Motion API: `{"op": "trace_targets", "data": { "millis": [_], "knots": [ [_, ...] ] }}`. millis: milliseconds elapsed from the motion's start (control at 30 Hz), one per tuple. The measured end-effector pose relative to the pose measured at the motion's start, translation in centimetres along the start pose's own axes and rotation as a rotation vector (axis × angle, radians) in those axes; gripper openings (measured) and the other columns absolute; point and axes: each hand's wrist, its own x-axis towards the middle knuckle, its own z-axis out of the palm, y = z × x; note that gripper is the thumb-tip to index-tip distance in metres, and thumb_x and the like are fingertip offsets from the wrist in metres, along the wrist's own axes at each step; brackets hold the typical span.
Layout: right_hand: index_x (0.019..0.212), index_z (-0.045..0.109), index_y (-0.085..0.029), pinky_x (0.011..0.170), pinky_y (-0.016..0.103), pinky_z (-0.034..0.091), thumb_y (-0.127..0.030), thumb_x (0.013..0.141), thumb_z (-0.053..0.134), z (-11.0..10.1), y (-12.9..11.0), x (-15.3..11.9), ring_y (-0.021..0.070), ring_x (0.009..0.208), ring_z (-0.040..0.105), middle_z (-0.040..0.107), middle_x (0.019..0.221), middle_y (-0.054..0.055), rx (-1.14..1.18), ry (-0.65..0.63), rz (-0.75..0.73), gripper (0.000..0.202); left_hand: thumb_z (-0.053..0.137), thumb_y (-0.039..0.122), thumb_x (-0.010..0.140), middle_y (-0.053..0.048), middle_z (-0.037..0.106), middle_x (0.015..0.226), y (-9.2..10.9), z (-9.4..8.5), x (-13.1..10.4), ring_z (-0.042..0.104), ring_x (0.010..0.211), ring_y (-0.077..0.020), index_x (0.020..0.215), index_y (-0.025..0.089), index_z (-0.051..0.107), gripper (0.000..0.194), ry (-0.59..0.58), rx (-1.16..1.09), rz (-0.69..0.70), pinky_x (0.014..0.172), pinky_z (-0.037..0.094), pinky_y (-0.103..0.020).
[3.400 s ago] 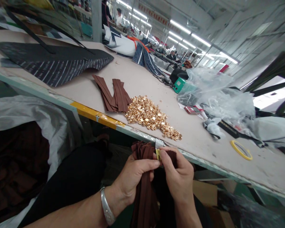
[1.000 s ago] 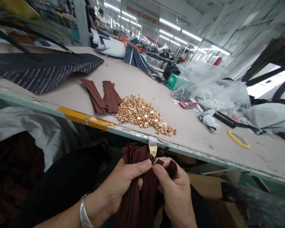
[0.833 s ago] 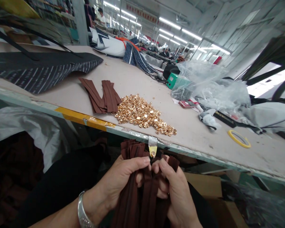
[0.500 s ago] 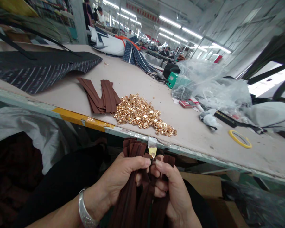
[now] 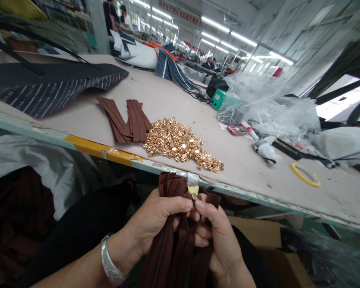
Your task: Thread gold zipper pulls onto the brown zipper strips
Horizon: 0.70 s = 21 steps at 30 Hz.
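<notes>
Left fingers [image 5: 180, 204] and right fingers [image 5: 209, 211] pinch brown strips [image 5: 163, 246], gold pieces [image 5: 178, 142] heaped on the table [image 5: 243, 170].

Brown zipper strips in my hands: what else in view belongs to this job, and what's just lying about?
Likely job items:
- gold metal pieces, probably zipper sliders
- other brown zipper strips
- yellow-ended tab

Apparently just lying about:
- yellow tape roll
- crumpled clear plastic
- green box
- striped dark sheet

ceiling tubes [image 5: 215, 24] bright | glare right | lower-left dim | edges stretched
</notes>
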Motion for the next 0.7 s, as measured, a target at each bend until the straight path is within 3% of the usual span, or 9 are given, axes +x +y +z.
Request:
{"op": "trace_targets", "data": {
  "millis": [333,500,700],
  "knots": [
    [0.066,0.053,-0.015,0.03,0.008,0.017,-0.024,0.072,0.076,-0.2,0.08,0.14,-0.0017,0.037,0.016,0.05,0.054,-0.008,0.026,-0.016,0.009,0.026,0.071,0.014,0.053,-0.006,0.066,0.059,0.43,-0.38,0.21,0.062,0.054,-0.0172,0.062,0.009,0.071,0.011,0.004,0.046,-0.064,0.053,0.053,-0.03],
    [0.066,0.053,-0.015,0.03,0.008,0.018,-0.023,0.073,0.076,-0.19,0.08,0.08,-0.0017,0.037,0.016,0.048,0.054,-0.008,0.029,-0.014,0.006,0.025,0.067,0.015,0.056,-0.003,0.063,0.052,0.69,-0.49,0.44,0.05,0.042,-0.0084,0.057,0.008,0.071,0.007,0.001,0.138,-0.002,0.048,0.05,-0.024],
    [0.066,0.053,-0.015,0.03,0.008,0.019,-0.024,0.071,0.078,-0.09,0.08,0.11,-0.0018,0.037,0.017,0.049,0.054,-0.008,0.024,-0.001,0.006,0.027,0.066,0.015,0.059,-0.001,0.061,0.051,0.55,-0.43,0.52,0.051,0.044,-0.0091,0.055,0.011,0.069,0.007,-0.023,0.188,0.083,0.05,0.046,-0.022]
  ]
}}
